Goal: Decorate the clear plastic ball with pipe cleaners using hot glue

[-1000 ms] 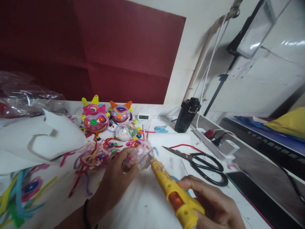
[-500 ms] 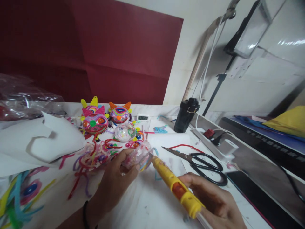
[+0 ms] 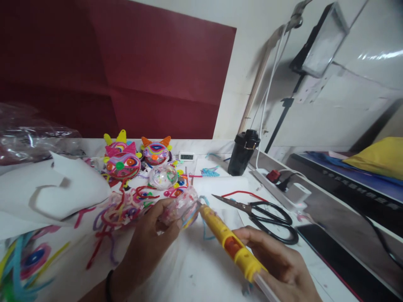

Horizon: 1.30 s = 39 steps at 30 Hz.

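My left hand [image 3: 153, 243] grips a clear plastic ball [image 3: 179, 205] with pink and coloured bits on it, fingers behind and thumb in front. My right hand [image 3: 280, 264] is closed round the rear of a yellow hot glue gun [image 3: 223, 235], shaped like a thick pen, with a clear glue stick [image 3: 266, 287] coming out of its back. The gun's metal tip meets or nearly meets the right side of the ball; I cannot tell whether they touch. Behind the ball rests another clear ball [image 3: 163, 176] with coloured bits.
Black-handled scissors [image 3: 261, 212] lie open right of the glue gun, near a dark phone-like slab [image 3: 343, 260]. A black bottle [image 3: 244, 153] and power strip [image 3: 280, 188] stand behind. Finished animal-face balls [image 3: 122, 165], pipe cleaners [image 3: 110, 218] and crumpled white paper [image 3: 63, 188] fill the left.
The whole view has shifted slightly, so things sit a little further left. Both hands keep their hold, and the glue gun tip stays at the ball's right side.
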{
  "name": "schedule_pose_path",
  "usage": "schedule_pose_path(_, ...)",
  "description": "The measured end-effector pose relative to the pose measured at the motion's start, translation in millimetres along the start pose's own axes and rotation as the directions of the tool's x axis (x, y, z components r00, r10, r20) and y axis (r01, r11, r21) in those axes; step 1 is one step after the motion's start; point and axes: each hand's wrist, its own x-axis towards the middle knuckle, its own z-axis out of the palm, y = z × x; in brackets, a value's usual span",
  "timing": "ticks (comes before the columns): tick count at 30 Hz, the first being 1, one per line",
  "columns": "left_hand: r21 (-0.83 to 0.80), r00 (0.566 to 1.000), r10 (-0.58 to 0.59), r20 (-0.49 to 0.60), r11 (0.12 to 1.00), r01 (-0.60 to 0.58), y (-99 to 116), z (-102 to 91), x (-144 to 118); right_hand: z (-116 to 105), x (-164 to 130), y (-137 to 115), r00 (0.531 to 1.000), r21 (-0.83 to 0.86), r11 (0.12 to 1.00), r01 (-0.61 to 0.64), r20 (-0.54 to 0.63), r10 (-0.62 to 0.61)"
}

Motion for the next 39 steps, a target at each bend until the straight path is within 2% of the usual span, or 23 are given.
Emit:
schedule_pose_path(6,-0.039,0.999,0.002,0.037,0.999,-0.001,-7.5,-0.7,4.3,6.5,2.0,-4.2,0.994,-0.025,0.994,0.107,0.030,-0.107)
schedule_pose_path(10,-0.203,0.995,-0.037,0.095,0.978,0.056,-11.0,-2.0,8.3,8.7,9.9,-13.5,0.938,-0.086,0.940,0.330,0.144,-0.316)
schedule_pose_path(13,-0.302,0.994,-0.076,0.084,0.948,0.098,-4.9,-4.7,10.6,9.3,15.2,-18.0,0.920,-0.123,0.935,0.332,0.262,-0.292)
schedule_pose_path(14,-0.319,0.993,-0.093,0.068,0.941,0.110,-1.6,-6.1,11.3,9.7,16.8,-16.7,0.899,-0.115,0.929,0.352,0.318,-0.301)
schedule_pose_path(18,-0.320,0.991,-0.137,0.007,0.938,0.132,9.6,-13.0,13.6,13.7,22.4,0.7,0.758,-0.117,0.870,0.480,0.555,-0.344)
schedule_pose_path(22,-0.313,0.989,-0.144,-0.039,0.942,0.124,9.9,-16.2,15.3,19.8,22.4,9.3,0.707,-0.189,0.826,0.531,0.636,-0.309)
schedule_pose_path(24,-0.336,0.988,-0.148,-0.039,0.933,0.126,8.2,-15.6,15.6,20.3,21.7,3.1,0.726,-0.211,0.836,0.507,0.627,-0.282)
schedule_pose_path(25,-0.347,0.988,-0.152,-0.039,0.929,0.129,7.9,-15.0,15.5,19.5,22.8,-1.4,0.757,-0.224,0.853,0.471,0.599,-0.261)
schedule_pose_path(28,-0.364,0.988,-0.154,-0.025,0.921,0.134,10.0,-13.7,14.3,15.0,37.2,-10.1,0.912,-0.270,0.913,0.305,0.359,-0.199)
schedule_pose_path(30,-0.358,0.989,-0.148,-0.003,0.923,0.137,13.1,-13.2,12.9,12.7,57.3,-7.4,0.972,-0.318,0.925,0.208,0.175,-0.158)
schedule_pose_path(32,-0.340,0.990,-0.140,0.000,0.931,0.132,15.3,-12.3,11.5,12.8,81.7,0.6,0.980,-0.299,0.934,0.197,0.081,-0.181)
schedule_pose_path(33,-0.332,0.991,-0.136,-0.004,0.935,0.127,15.6,-11.5,10.8,13.9,93.6,5.2,0.972,-0.262,0.936,0.234,0.066,-0.225)
schedule_pose_path(36,-0.335,0.994,-0.107,0.012,0.936,0.105,13.6,-8.7,9.8,20.8,120.4,15.4,0.913,-0.230,0.884,0.408,0.123,-0.390)
schedule_pose_path(39,-0.338,0.995,-0.094,0.030,0.936,0.098,9.2,-6.5,10.7,28.6,130.0,17.6,0.875,-0.209,0.851,0.481,0.168,-0.453)
